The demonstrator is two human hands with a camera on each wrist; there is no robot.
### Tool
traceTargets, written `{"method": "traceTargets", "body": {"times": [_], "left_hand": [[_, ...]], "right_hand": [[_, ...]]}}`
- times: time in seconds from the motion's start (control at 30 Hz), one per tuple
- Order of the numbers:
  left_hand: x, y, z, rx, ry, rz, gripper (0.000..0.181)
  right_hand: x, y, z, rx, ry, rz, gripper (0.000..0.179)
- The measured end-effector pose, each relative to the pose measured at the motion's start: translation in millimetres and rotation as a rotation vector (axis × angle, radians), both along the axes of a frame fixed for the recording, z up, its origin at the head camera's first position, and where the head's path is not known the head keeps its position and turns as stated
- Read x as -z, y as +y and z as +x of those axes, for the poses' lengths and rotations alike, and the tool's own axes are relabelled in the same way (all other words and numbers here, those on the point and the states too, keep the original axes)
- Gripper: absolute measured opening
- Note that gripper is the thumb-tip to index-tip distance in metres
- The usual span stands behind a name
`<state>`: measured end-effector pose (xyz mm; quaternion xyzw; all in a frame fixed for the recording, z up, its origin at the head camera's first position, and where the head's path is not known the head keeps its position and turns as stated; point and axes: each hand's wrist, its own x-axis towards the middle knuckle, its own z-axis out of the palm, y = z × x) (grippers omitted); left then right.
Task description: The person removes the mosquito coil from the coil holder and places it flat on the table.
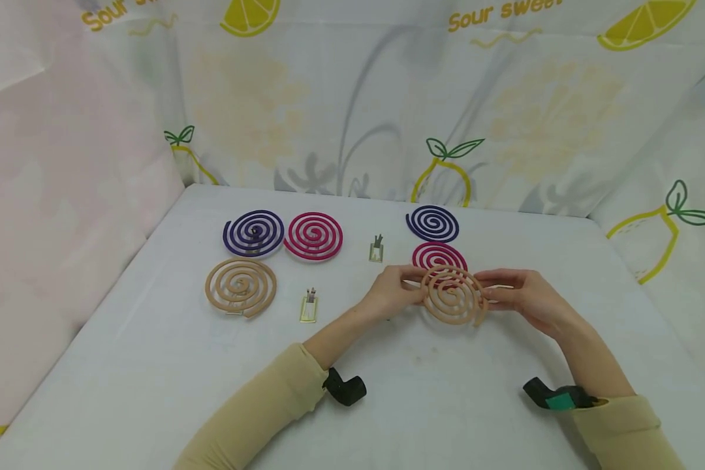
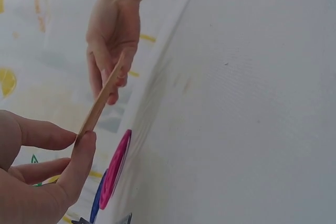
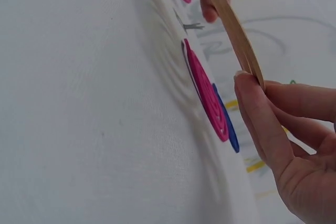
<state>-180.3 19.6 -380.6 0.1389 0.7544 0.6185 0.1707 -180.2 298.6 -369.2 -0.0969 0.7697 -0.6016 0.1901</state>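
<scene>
Between both hands a tan mosquito coil (image 1: 451, 293) is held up over the table by opposite edges. My left hand (image 1: 390, 292) pinches its left edge between thumb and fingers. On the other side, my right hand (image 1: 529, 299) pinches the right edge. Seen edge-on in the right wrist view, the tan coil (image 3: 239, 38) is thin and tilted, with the right hand (image 3: 294, 145) at its near end. Behind it lies a pink coil (image 1: 439, 253), partly covered by the tan one in the head view, and a dark blue coil (image 1: 432, 223) sits farther back.
To the left are another dark blue coil (image 1: 254, 233), a pink coil (image 1: 314, 235) and a tan coil (image 1: 241, 285) with metal showing beneath it. Small metal coil stands (image 1: 308, 308) stand between the two groups, one farther back. A lemon-print cloth (image 1: 352, 98) hangs behind the table.
</scene>
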Motion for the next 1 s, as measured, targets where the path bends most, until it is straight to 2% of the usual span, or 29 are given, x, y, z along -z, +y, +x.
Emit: {"method": "traceTargets", "body": {"times": [0.3, 0.6, 1.0], "left_hand": [[0.4, 4.7, 5.5, 0.021, -0.028, -0.074, 0.050], [3.7, 6.3, 10.7, 0.118, -0.002, -0.207, 0.058], [3.1, 5.4, 13.9, 0.207, 0.047, -0.201, 0.057]], "right_hand": [[7.7, 6, -0.9, -0.068, -0.006, 0.078, 0.050], [12.9, 7, -2.4, -0.138, -0.039, 0.119, 0.051], [7.7, 4, 0.4, -0.164, -0.040, 0.196, 0.047]]}}
